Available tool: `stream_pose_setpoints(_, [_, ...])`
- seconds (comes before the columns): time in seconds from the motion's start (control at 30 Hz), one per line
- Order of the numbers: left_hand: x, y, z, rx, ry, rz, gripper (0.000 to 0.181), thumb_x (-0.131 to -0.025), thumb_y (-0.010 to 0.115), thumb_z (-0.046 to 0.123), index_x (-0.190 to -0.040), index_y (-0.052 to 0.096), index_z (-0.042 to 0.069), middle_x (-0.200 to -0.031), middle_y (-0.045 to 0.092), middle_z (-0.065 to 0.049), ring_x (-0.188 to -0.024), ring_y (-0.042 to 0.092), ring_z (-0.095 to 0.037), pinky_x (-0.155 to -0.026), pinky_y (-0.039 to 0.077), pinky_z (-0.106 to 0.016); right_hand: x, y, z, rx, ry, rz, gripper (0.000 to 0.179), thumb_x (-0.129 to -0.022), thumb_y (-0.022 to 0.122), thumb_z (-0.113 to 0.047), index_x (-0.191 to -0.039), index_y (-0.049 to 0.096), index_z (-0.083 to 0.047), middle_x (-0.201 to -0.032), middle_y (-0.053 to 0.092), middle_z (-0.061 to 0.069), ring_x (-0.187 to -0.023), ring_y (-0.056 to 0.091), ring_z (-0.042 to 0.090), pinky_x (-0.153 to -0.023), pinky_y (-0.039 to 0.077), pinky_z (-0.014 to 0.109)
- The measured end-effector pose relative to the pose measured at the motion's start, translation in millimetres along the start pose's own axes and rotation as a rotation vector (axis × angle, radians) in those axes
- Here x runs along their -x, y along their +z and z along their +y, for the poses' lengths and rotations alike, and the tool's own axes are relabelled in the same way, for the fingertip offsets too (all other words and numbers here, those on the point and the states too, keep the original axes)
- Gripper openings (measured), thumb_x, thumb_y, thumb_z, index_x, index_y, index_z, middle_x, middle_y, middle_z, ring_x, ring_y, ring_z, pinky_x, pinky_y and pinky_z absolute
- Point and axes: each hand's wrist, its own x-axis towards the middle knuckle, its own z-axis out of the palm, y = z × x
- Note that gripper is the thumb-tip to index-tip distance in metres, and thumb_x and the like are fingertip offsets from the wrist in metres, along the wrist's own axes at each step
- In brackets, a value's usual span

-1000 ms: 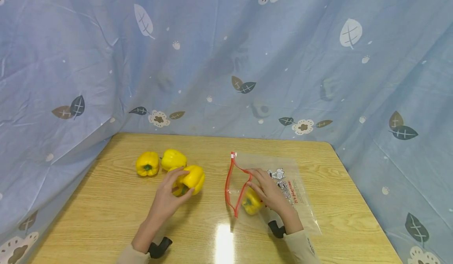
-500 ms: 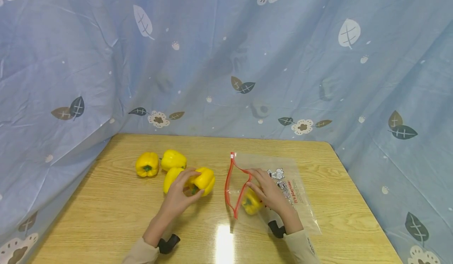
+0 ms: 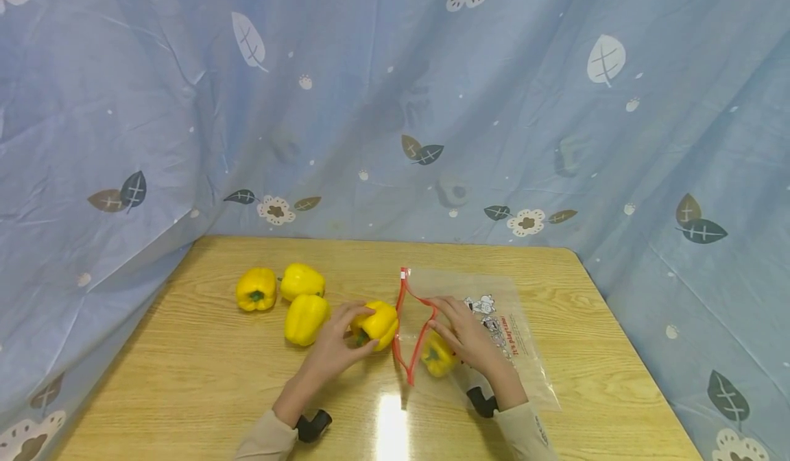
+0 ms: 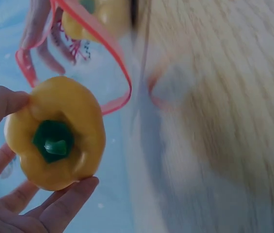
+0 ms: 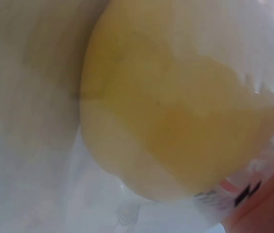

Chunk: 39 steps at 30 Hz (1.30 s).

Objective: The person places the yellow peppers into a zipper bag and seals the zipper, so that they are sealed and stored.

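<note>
Fingers of the left hand (image 3: 336, 346) clamp a yellow pepper (image 3: 381, 325) at the red rim (image 4: 111, 47) of a clear bag (image 3: 494, 324); the right hand (image 3: 468, 336) pinches that rim. A second pepper (image 3: 437, 359) lies inside; three loose peppers (image 3: 306, 320) sit farther left.

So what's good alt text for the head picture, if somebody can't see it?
A left hand holds a yellow pepper by a clear bag whose red rim the right hand holds. Another pepper is inside; three more sit on the table.
</note>
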Motion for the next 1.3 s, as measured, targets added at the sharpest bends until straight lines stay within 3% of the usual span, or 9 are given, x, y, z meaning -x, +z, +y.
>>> stream_pose_setpoints(0.53, [-10.0, 26.2, 3.4, -0.016, 0.076, -0.072, 0.045, -0.078, 0.075, 0.026, -0.118, 0.058, 0.02, -0.133, 0.048, -0.009, -0.115, 0.053, -0.023, -0.086, 0.053, -0.033, -0.3, -0.2, -1.0, 0.012, 0.016, -0.016, 0.038, -0.095, 0.052, -0.032, -0.132, 0.048, -0.027, -0.127, 0.052, -0.003, -0.117, 0.048, 0.018, -0.095, 0.045, 0.043])
stream_pose_setpoints(0.87, [-14.2, 36.4, 1.3, -0.013, 0.081, -0.102, 0.044, -0.078, 0.075, 0.025, -0.118, 0.058, 0.019, -0.135, 0.046, -0.01, -0.12, 0.049, -0.023, -0.096, 0.047, -0.037, 0.3, 0.8, -1.5, 0.003, 0.016, -0.011, 0.036, -0.095, 0.052, -0.032, -0.131, 0.049, -0.027, -0.125, 0.053, -0.005, -0.116, 0.049, 0.017, -0.093, 0.046, 0.042])
stream_pose_setpoints(1.3, [-19.9, 45.0, -2.3, -0.019, 0.122, -0.119, 0.044, -0.078, 0.075, 0.02, -0.118, 0.057, 0.017, -0.135, 0.045, -0.01, -0.118, 0.05, -0.024, -0.093, 0.049, -0.039, -0.6, 0.9, -1.1, 0.008, -0.011, -0.015, 0.036, -0.095, 0.052, -0.031, -0.131, 0.049, -0.028, -0.125, 0.053, -0.006, -0.116, 0.049, 0.016, -0.094, 0.046, 0.041])
